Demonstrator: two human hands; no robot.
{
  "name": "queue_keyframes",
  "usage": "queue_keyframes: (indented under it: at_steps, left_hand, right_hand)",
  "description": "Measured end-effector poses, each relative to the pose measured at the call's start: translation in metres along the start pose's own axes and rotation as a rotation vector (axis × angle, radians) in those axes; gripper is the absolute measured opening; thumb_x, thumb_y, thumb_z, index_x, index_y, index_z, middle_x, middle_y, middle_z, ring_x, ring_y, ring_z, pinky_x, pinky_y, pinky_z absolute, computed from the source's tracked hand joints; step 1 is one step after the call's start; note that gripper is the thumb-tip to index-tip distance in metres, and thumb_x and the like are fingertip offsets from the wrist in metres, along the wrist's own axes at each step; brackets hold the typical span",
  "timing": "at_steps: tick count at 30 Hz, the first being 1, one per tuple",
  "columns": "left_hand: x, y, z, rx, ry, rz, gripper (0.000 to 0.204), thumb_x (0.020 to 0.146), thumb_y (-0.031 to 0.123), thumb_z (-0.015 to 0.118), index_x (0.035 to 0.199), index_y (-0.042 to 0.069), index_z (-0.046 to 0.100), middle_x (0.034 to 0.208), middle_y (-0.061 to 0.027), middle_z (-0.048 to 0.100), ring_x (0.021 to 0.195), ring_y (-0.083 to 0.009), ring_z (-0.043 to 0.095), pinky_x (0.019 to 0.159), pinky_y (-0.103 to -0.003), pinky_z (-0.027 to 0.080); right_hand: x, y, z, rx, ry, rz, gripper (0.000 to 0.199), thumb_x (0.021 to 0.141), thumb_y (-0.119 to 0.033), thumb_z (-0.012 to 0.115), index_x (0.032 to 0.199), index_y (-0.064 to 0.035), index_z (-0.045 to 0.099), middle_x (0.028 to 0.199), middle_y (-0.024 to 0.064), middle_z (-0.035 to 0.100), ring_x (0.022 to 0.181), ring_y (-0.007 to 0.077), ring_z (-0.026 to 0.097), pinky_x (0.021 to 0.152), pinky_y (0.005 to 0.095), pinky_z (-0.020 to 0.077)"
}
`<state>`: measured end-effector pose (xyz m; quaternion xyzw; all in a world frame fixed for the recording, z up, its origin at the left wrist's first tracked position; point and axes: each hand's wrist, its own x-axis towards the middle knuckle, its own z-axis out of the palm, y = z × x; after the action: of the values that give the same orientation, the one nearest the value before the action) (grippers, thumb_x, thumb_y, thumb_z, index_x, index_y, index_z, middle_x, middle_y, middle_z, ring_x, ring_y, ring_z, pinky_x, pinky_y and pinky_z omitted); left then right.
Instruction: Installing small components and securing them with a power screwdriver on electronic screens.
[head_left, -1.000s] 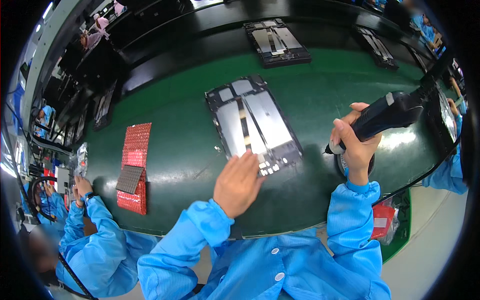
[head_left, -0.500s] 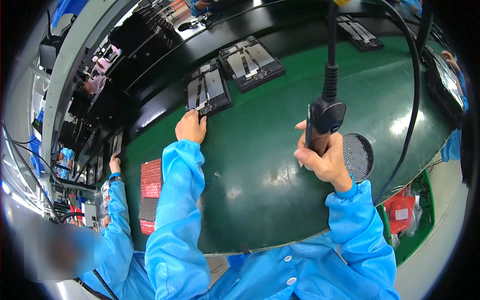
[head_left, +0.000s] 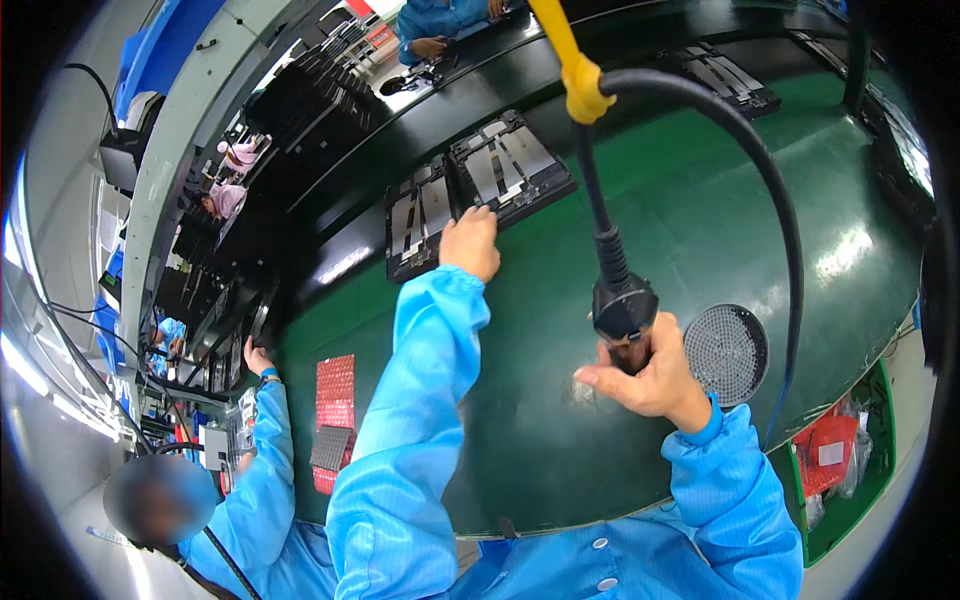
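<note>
My right hand (head_left: 655, 375) is wrapped round a black electric screwdriver (head_left: 624, 308), held upright above the green bench (head_left: 560, 440). A black cable joins its top, and a yellow hanger (head_left: 583, 90) holds that cable up. My left hand (head_left: 470, 245) reaches forward, its bent fingers at the near left corner of an opened tablet-like device (head_left: 512, 165) with flat silver cells inside. A similar opened device (head_left: 418, 220) lies close beside it on the left. To the right of my right hand sits a round black dish (head_left: 727, 353) with a grey perforated grid.
Red bubble wrap (head_left: 335, 390) with a dark pad (head_left: 331, 448) on it lies left. Another opened device (head_left: 728, 80) is at the far right. A green crate (head_left: 850, 490) with red packaging stands beyond the right edge. A co-worker's hand (head_left: 257, 357) works at the left.
My left hand has moved right, from the left device's near edge to the other device's corner. My right hand has brought the screwdriver lower and a little left. The whole view has shifted.
</note>
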<state>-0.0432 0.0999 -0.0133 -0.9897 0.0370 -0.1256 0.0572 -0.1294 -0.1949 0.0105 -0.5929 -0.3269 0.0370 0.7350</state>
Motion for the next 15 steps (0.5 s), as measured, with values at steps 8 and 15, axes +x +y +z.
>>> queue_keyframes:
  at_steps: [8,15]
  left_hand:
    - [0.051,0.008,0.008,0.21,-0.174,-0.113,0.048,0.068,0.003,0.068,0.115,0.003,0.056,0.123,-0.0092,0.053,0.119,-0.027,0.05,0.096,-0.048,0.044]
    - [0.038,0.006,-0.017,0.102,0.234,-0.303,0.033,0.067,0.008,0.062,0.1,0.006,0.063,0.102,-0.0079,0.065,0.102,-0.0271,0.059,0.084,-0.042,0.043]
  right_hand:
    - [0.003,-0.011,0.003,0.021,-0.129,0.062,0.05,0.069,-0.009,0.082,0.11,0.0025,0.054,0.074,0.0021,0.065,0.059,0.0016,0.052,0.049,0.0178,0.0382]
    - [0.007,-0.008,0.009,0.043,-0.002,0.034,0.047,0.064,-0.01,0.084,0.1,0.0003,0.055,0.057,-0.0027,0.054,0.047,0.0025,0.049,0.043,0.0187,0.0373]
